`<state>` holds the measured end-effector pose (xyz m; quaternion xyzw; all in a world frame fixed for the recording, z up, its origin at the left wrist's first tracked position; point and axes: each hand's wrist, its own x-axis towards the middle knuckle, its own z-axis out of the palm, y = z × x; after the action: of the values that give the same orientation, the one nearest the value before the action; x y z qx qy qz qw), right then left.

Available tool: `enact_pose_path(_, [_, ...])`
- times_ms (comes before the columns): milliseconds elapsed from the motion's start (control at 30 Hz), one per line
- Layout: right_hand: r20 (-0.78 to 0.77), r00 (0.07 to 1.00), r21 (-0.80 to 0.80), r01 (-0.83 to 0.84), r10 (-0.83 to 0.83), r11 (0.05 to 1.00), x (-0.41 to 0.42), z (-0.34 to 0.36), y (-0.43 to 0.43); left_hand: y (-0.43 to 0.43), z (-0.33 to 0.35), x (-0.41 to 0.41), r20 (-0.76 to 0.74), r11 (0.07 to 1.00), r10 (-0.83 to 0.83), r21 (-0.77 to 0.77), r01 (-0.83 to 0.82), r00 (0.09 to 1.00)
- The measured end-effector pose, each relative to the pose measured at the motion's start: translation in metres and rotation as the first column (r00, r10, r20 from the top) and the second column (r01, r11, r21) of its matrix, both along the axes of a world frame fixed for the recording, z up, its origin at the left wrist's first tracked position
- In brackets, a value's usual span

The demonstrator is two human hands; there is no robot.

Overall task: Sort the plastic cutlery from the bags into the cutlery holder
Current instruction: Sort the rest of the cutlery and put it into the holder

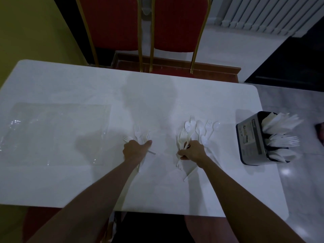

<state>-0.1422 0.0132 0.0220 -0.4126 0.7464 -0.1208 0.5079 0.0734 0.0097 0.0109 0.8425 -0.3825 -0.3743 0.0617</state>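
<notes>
Both hands clench light, slippery forks: left hand (135, 149) and right hand (193, 151) grip bundled handles mid-bench (70, 81); stiff, brittle.

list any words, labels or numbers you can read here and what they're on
None can be read.
Label on the side of the black cutlery holder: printed patches and what may be a short heading near its top, too small and blurred to read.
Clear plastic bag on the white table: no print visible.
Plastic cutlery: no markings visible.
</notes>
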Motion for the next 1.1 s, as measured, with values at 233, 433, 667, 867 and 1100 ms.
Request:
enact_pose_path(233, [-0.022,0.999,-0.048,-0.039,0.038,0.998,0.006,0.003,-0.003,0.002,0.000,0.005,0.130,0.944,-0.320,-0.033,0.327,0.938])
enact_pose_path(433, [-0.041,0.998,-0.109,-0.047,0.043,0.993,0.007,0.012,-0.004,0.002,-0.001,0.003,0.214,0.874,-0.478,0.021,0.485,0.852])
enact_pose_path(667, [0.011,0.999,-0.069,0.050,-0.050,0.996,-0.012,0.029,-0.007,0.000,0.006,0.001,0.179,0.896,-0.442,0.143,0.421,0.879])
enact_pose_path(867, [0.007,0.996,-0.126,0.087,-0.087,0.988,-0.034,0.048,-0.006,-0.008,0.021,-0.015,-0.168,0.967,-0.232,0.069,0.247,0.958])
enact_pose_path(1100, [0.022,0.998,-0.269,0.069,-0.066,0.961,-0.085,0.108,-0.014,-0.038,0.077,-0.085,-0.543,0.920,-0.380,-0.308,0.243,0.749])
